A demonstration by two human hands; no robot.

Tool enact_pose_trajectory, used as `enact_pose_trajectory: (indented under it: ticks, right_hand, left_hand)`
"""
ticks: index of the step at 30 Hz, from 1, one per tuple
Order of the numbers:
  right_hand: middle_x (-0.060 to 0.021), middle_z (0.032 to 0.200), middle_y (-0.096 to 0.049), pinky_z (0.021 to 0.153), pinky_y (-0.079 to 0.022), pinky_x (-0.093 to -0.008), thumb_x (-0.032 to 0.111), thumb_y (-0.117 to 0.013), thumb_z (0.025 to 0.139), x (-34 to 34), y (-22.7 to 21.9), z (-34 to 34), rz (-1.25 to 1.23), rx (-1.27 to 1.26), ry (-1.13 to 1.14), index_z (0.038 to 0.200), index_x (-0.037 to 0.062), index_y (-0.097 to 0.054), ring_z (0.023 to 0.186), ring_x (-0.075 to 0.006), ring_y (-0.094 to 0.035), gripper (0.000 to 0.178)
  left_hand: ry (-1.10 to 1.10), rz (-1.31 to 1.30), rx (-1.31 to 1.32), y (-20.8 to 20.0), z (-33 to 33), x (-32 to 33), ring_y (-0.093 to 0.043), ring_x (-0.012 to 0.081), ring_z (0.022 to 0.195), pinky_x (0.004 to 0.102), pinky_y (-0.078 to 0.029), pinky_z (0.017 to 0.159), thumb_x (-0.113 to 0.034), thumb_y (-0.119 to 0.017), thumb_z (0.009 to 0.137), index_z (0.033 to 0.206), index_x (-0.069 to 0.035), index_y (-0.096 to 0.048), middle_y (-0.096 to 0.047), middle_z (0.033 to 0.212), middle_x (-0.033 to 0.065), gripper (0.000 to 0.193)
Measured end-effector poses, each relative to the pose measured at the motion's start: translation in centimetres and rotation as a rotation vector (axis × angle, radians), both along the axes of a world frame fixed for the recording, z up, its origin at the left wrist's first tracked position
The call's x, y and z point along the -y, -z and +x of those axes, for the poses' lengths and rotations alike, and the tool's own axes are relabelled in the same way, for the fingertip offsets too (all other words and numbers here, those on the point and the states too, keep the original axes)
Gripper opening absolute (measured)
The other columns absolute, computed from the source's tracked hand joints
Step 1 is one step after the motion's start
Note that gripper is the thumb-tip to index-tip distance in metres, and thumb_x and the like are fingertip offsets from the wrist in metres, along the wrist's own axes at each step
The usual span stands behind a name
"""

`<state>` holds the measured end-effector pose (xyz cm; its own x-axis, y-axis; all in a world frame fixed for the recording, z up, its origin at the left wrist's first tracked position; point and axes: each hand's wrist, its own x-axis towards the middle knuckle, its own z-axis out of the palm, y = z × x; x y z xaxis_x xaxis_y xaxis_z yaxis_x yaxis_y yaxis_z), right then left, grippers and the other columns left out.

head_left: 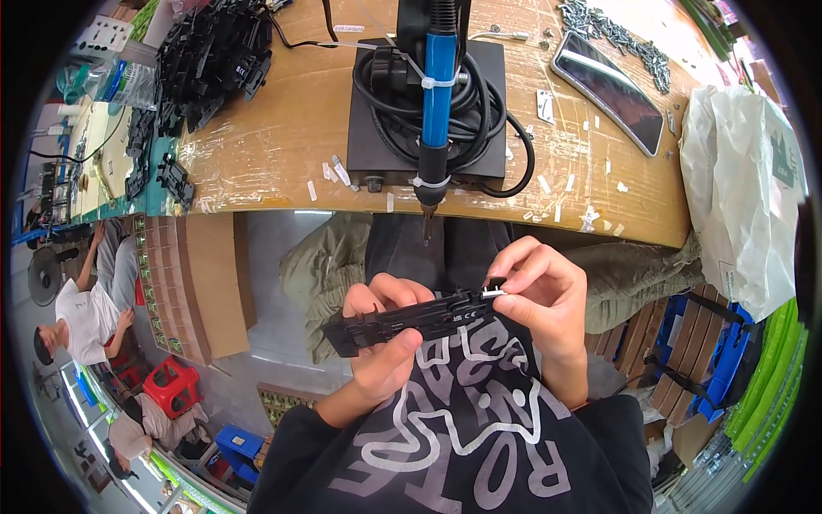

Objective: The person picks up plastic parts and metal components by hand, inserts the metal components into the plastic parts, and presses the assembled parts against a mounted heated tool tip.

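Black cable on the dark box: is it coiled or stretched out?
Coiled: the cable shows several overlapping loops on the dark box, partly behind the blue tool.

Lettering (pixel 434 471) (pale) on shirt (pixel 591 467), black part (pixel 428 318)

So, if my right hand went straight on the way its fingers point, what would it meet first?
Your right hand would likely meet the long black part in your left hand first: its end lies right there, though depth is unclear.

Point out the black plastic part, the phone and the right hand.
Black plastic part (pixel 431 318), head view: middle of its body.
Phone (pixel 610 92), head view: its dark screen.
Right hand (pixel 554 300), head view: its middle.
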<state>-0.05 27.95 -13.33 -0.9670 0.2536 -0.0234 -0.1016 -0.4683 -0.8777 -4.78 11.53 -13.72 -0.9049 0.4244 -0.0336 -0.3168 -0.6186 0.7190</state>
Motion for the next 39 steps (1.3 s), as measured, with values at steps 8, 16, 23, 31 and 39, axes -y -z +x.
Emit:
enact_pose_trajectory:
  ticks: [8, 16, 23, 31, 39]
  right_hand:
    - [-0.0161, 0.09, -0.056, 0.073, -0.045, -0.0258, -0.012, -0.061, 0.069, -0.2, 0.3, 0.3, -0.088, 0.039, -0.029, 0.074, -0.0013, -0.05, 0.081, -0.0151, -0.055, 0.016]
    - [-0.0154, 0.086, -0.057, 0.073, -0.045, -0.0258, -0.013, -0.059, 0.068, -0.8, 0.7, 0.4, -0.063, 0.062, -0.082, 0.071, -0.0008, -0.05, 0.08, -0.015, -0.055, 0.015]
    - [-0.0131, 0.078, -0.056, 0.08, -0.048, -0.039, -0.011, -0.058, 0.066, -1.2, 1.2, 0.7, -0.003, 0.065, -0.152, 0.069, 0.0012, -0.05, 0.079, -0.0215, -0.058, 0.015]
    - [-0.013, 0.082, -0.057, 0.074, -0.045, -0.0267, -0.013, -0.061, 0.065, -1.6, 1.5, 1.1, -0.053, 0.06, -0.157, 0.067, 0.0, -0.052, 0.08, -0.0167, -0.057, 0.015]
    - [-0.0138, 0.082, -0.058, 0.075, -0.046, -0.0287, -0.012, -0.061, 0.067, -1.6, 1.7, 1.5, -0.017, 0.001, -0.089, 0.07, -0.0013, -0.053, 0.082, -0.0192, -0.058, 0.014]
  left_hand:
    - [-0.011, -0.012, -0.052, 0.1, 0.0, 0.0, -0.047, 0.0233, 0.082, 0.0327, -0.04, 0.071, 0.003, -0.058, 0.068, 0.077, -0.01, -0.033, -0.043, 0.086, 0.0093, 0.03]
    - [-0.01, 0.0, -0.086, 0.4, 0.1, 0.1, -0.048, 0.0238, 0.079, 0.0369, -0.045, 0.074, 0.006, -0.056, 0.068, 0.076, -0.009, -0.033, -0.041, 0.083, 0.0085, 0.029]
    - [-0.017, 0.005, -0.078, 0.6, 0.3, -0.1, -0.05, 0.0244, 0.077, 0.0392, -0.049, 0.074, 0.006, -0.056, 0.068, 0.076, -0.008, -0.035, -0.041, 0.081, 0.0084, 0.027]
    - [0.028, -0.034, -0.134, 0.4, 0.4, -0.3, -0.051, 0.0247, 0.077, 0.042, -0.049, 0.076, 0.004, -0.059, 0.069, 0.076, -0.008, -0.035, -0.043, 0.081, 0.0087, 0.028]
    - [0.06, -0.039, -0.171, 0.3, 0.2, -0.4, -0.05, 0.0241, 0.078, 0.0419, -0.049, 0.077, 0.004, -0.059, 0.069, 0.075, -0.008, -0.035, -0.043, 0.082, 0.0086, 0.028]
